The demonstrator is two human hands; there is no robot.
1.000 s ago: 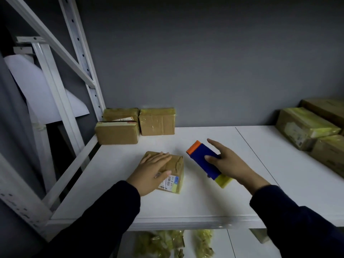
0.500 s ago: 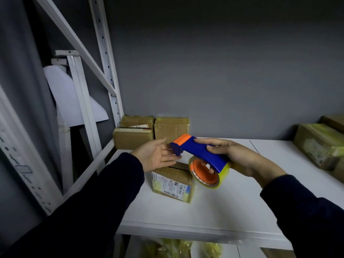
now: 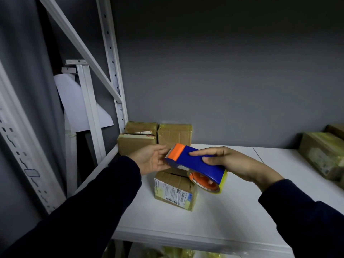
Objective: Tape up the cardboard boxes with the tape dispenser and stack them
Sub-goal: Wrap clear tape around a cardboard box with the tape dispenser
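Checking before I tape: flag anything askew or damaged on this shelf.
The labelled box under the tape dispenser sits turned at an angle to the shelf edge, and its top looks wrinkled, one flap seemingly raised. The back-left boxes sit squarely together. Nothing else stands out.

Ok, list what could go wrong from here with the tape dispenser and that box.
1. The left-hand grip lies right at the toothed cutter of the tape dispenser; a slip could cut it.
2. The labelled box lies unheld on the shelf while the right-hand grip holds the dispenser above it; it may slide when tape is pressed on.
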